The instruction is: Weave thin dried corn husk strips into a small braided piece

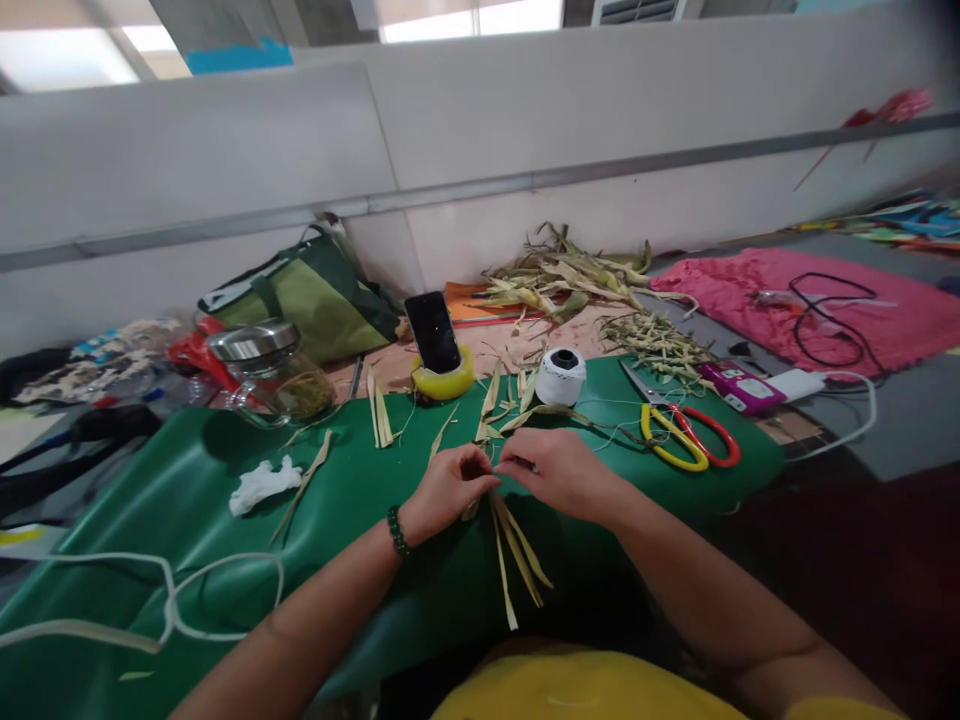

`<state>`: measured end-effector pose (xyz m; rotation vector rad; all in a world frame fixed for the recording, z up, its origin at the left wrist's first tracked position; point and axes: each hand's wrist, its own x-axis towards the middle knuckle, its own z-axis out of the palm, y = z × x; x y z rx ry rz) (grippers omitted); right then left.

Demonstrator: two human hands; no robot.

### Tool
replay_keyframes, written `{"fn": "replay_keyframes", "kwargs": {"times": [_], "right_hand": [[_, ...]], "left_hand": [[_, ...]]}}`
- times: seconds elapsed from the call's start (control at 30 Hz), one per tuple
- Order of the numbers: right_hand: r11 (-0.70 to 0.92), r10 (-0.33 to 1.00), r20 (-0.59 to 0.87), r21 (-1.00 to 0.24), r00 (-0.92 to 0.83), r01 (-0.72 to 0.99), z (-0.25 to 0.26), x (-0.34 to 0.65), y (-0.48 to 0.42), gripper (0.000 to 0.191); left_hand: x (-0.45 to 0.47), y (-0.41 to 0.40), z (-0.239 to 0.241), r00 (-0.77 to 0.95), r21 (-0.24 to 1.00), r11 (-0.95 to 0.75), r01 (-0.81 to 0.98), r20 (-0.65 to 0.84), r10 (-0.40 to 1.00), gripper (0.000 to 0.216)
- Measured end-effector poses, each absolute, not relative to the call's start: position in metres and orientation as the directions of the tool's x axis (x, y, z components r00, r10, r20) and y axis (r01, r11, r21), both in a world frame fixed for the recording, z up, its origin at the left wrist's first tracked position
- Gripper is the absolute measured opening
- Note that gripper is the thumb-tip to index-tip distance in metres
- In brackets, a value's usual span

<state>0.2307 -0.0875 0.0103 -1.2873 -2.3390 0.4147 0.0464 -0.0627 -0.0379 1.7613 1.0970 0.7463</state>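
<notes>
My left hand (448, 486), with a dark green bead bracelet (398, 531) at the wrist, is closed in a pinch on a bundle of dried corn husk strips (517, 548) that fans out below the fingers. Against its fingertips, my right hand (561, 472) is pinched too; what lies between its fingers is too small to make out. Just beyond the hands stands a spool of white thread (560, 378), and loose thread (616, 436) trails to the right. Scissors (675, 428) with yellow and red handles lie open-bladed right of my right hand.
A phone (433, 332) leans in a yellow tape roll (444, 376). Glass jar (279, 380), crumpled white tissue (265, 487) and white cable (169, 590) are at left on the green mat (360, 520). Husk piles (574, 272) lie behind; a purple power strip (742, 388) is right.
</notes>
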Motion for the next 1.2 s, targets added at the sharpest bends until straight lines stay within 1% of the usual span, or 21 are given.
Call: {"fn": "replay_keyframes", "kwargs": {"times": [0.1,0.2,0.27,0.33,0.4,0.43,0.5,0.53,0.67,0.73,0.8,0.87,0.97,1.03,1.13,1.2], "right_hand": [[0.666,0.746,0.313,-0.344,-0.588,0.662,0.009,0.223,-0.077,0.015],[0.718,0.696,0.325,-0.297,-0.641,0.629,0.006,0.219,-0.06,0.016],[0.707,0.7,0.387,-0.264,-0.599,0.656,0.006,0.22,-0.052,0.015],[0.672,0.69,0.531,-0.216,-0.493,0.708,0.007,0.223,-0.049,0.016],[0.689,0.625,0.648,-0.195,-0.436,0.698,0.007,0.227,-0.054,0.017],[0.727,0.589,0.668,-0.193,-0.454,0.659,0.006,0.229,-0.058,0.016],[0.786,0.553,0.648,-0.198,-0.523,0.586,0.001,0.231,-0.068,0.012],[0.789,0.551,0.635,-0.188,-0.54,0.585,-0.003,0.23,-0.072,0.011],[0.74,0.566,0.65,-0.13,-0.507,0.66,-0.022,0.224,-0.077,0.012],[0.741,0.552,0.671,-0.122,-0.495,0.66,-0.028,0.222,-0.074,0.01],[0.754,0.534,0.684,-0.12,-0.497,0.646,-0.029,0.222,-0.073,0.012],[0.761,0.537,0.682,-0.138,-0.497,0.634,-0.025,0.223,-0.076,0.011],[0.767,0.556,0.66,-0.171,-0.506,0.619,-0.019,0.225,-0.083,0.006],[0.768,0.545,0.66,-0.145,-0.517,0.624,-0.018,0.225,-0.086,0.008],[0.751,0.514,0.682,-0.064,-0.521,0.657,-0.023,0.223,-0.084,0.012],[0.741,0.498,0.696,-0.031,-0.517,0.671,-0.026,0.221,-0.082,0.017]], "left_hand": [[0.048,-0.065,-0.039,0.43,0.88,-0.28,0.384,0.098,0.897,0.01],[0.048,-0.067,-0.037,0.464,0.878,-0.321,0.355,0.132,0.876,0.01],[0.047,-0.068,-0.033,0.487,0.906,-0.276,0.322,0.091,0.868,0.009],[0.044,-0.067,-0.027,0.499,0.941,-0.188,0.28,0.024,0.866,0.014],[0.042,-0.067,-0.021,0.504,0.972,-0.086,0.217,-0.036,0.863,0.022],[0.04,-0.067,-0.018,0.508,0.983,-0.035,0.181,-0.063,0.859,0.026],[0.038,-0.067,-0.014,0.524,0.991,0.066,0.112,-0.116,0.844,0.033],[0.037,-0.067,-0.014,0.531,0.99,0.109,0.084,-0.137,0.836,0.036],[0.037,-0.067,-0.014,0.558,0.977,0.211,0.009,-0.18,0.81,0.039],[0.036,-0.067,-0.015,0.566,0.973,0.229,0.008,-0.193,0.802,0.039],[0.036,-0.067,-0.016,0.567,0.973,0.232,0.017,-0.2,0.799,0.038],[0.035,-0.067,-0.015,0.562,0.973,0.229,0.014,-0.197,0.803,0.038],[0.035,-0.067,-0.014,0.557,0.975,0.224,0.01,-0.191,0.808,0.038],[0.035,-0.067,-0.013,0.57,0.975,0.222,0.027,-0.197,0.798,0.038],[0.035,-0.067,-0.012,0.593,0.974,0.22,0.061,-0.212,0.776,0.039],[0.035,-0.067,-0.011,0.594,0.974,0.216,0.074,-0.217,0.774,0.039]]}}
